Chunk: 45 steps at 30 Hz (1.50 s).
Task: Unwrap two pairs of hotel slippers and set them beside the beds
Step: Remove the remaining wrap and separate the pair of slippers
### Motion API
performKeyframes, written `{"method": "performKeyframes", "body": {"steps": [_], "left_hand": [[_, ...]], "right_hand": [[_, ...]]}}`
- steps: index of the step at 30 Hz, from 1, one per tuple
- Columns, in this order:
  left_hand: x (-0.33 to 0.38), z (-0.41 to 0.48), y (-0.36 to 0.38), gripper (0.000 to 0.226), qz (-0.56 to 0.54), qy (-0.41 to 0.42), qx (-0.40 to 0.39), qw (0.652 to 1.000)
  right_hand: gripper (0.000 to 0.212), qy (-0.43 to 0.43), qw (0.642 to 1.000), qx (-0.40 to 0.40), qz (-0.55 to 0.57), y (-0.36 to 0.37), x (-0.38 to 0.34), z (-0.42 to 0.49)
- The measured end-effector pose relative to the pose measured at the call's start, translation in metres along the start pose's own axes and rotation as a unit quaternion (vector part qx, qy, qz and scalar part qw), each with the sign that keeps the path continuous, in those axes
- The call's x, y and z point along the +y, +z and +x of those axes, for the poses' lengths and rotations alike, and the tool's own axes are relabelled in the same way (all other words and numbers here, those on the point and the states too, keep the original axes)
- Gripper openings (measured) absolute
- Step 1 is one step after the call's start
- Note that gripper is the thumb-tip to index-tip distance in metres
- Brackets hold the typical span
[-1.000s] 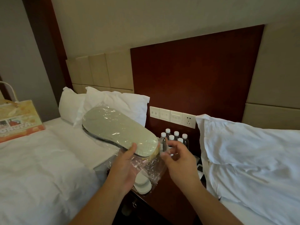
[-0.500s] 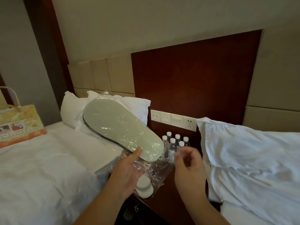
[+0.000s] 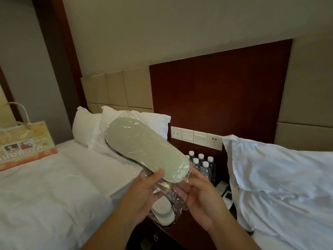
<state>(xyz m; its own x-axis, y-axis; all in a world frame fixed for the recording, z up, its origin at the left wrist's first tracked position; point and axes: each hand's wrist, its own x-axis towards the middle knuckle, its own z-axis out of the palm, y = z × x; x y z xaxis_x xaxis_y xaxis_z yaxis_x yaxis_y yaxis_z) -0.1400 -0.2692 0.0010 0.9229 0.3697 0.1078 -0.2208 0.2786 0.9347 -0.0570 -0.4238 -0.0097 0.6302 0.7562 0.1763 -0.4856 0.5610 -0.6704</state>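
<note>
Orange and glossy, a gift bag (image 3: 25, 141) stands on the left bed (image 3: 45, 186), well to the left of our fingers. Nearer in, our left hand (image 3: 144, 192) pinches the heel end of the wrapped slippers (image 3: 146, 150), thumb on the pale green sole and the other fingers hidden beneath, so the pack juts up and away from us over the white pillows (image 3: 111, 123). Clear plastic film (image 3: 173, 193) hangs loose and crumpled just below our fingertips. Our right hand (image 3: 203, 193) comes next, its fingers curled at the heel and touching the film; whether they have really pinched it we cannot tell. Below both hands, a second wrapped pair (image 3: 163, 212) lies on the dark bedside table (image 3: 189, 230). Beyond the right fingers stand the water bottles (image 3: 201, 165), then the right bed's pillow (image 3: 279, 177).

We judge the slippers light and thin, floppy enough to bend if held only at one end. The film looks slick and stretchy, likely to slip unless gripped in a bunched fold. The loose slack at the heel seems the best place to take hold and tear or peel, with the left hand clamping the sole firmly.
</note>
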Motion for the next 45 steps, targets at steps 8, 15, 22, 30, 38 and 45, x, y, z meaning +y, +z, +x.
{"method": "performKeyframes", "body": {"steps": [8,15,22,30,38,45], "left_hand": [[0.000,-0.002,-0.004,0.050,0.022,-0.040,-0.018,0.999],[0.028,0.010,-0.046,0.061,-0.185,0.029,0.157,0.970],[0.039,0.011,-0.067,0.026,-0.138,0.069,0.185,0.971],[0.033,0.015,-0.056,0.026,-0.132,0.044,0.213,0.967],[0.037,0.021,-0.069,0.035,-0.181,0.041,0.237,0.954],[0.003,0.017,-0.058,0.059,-0.123,-0.037,0.126,0.984]], "right_hand": [[0.041,0.043,0.997,0.071,-0.007,-0.009,0.003,0.000],[0.038,0.051,0.990,0.133,0.000,-0.037,-0.004,-0.003],[0.034,0.053,0.989,0.139,-0.013,-0.056,-0.008,-0.005],[0.055,0.108,0.974,0.073,-0.185,-0.058,-0.020,-0.010],[0.061,0.105,0.965,0.106,-0.217,-0.078,-0.026,-0.015],[0.066,0.130,0.962,0.083,-0.224,-0.074,-0.015,-0.013]]}}
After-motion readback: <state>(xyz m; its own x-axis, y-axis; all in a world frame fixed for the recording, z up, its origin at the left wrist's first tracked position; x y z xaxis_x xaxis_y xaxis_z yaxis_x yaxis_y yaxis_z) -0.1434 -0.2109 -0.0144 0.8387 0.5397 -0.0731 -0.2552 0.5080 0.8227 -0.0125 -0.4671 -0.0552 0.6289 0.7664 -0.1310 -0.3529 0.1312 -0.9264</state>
